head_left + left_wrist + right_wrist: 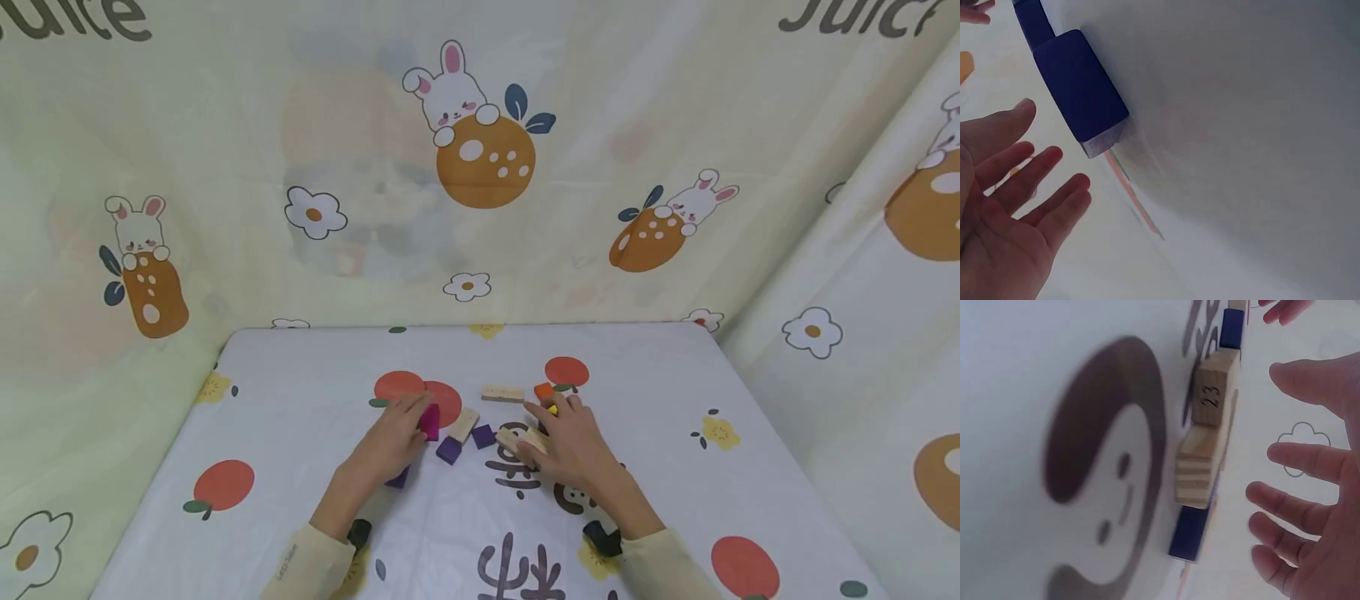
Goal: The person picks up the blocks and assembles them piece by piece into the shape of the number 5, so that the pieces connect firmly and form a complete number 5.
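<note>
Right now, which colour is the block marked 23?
The block is tan, clearest in the right-wrist view.

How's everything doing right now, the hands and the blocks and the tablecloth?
Left hand: fingers loosely apart
Right hand: spread above blocks
Pink block: beside left hand; touching unclear
Yellow block: mostly hidden by right hand
Orange block: just past right hand
Far wooden block: lying down, not held
Block marked 23: number showing
Tablecloth: spread out

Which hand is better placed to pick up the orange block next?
Probably the right hand: in the head view its fingers are close to the orange block and look free. The left hand is farther off, near the magenta block.
</note>
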A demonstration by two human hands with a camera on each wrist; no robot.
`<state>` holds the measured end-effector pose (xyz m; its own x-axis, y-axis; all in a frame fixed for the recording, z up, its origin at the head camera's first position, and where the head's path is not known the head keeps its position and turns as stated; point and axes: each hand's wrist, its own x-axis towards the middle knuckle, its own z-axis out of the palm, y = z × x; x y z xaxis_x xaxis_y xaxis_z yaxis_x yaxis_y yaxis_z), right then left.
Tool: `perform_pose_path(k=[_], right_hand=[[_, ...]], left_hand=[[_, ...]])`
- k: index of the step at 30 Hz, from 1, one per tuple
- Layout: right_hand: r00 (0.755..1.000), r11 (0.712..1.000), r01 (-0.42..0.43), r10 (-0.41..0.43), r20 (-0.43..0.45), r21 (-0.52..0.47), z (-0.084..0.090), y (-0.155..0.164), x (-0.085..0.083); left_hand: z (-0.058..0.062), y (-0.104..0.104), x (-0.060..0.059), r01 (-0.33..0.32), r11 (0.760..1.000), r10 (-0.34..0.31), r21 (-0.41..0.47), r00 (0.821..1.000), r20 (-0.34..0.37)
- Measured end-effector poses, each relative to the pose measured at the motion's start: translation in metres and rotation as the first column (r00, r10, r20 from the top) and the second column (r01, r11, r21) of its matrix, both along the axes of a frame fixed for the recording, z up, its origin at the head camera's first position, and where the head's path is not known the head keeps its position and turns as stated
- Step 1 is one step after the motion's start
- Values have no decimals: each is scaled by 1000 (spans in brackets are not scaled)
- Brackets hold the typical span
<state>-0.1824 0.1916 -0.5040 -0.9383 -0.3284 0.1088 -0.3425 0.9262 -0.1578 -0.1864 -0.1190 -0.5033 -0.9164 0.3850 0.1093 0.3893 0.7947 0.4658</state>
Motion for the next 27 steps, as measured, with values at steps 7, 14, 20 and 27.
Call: perform_pose_path(k=[7, 14, 20, 27], right_hand=[[997, 996, 33, -28, 69, -78, -4, -2, 10], [973, 946, 153, -93, 212, -285, -5, 4, 23], [939, 871, 289, -176, 296, -398, -12, 8, 32], [901, 797, 395, -240, 360, -456, -15, 2, 38]], left_hand=[[2, 2, -7, -79, 994, 72, 69, 992, 107], [5, -9, -19, -184, 943, 77, 279, 933, 352], [3, -25, -30, -240, 863, -50, 444, 835, 548], [-4, -27, -38, -279, 859, -42, 428, 797, 603]])
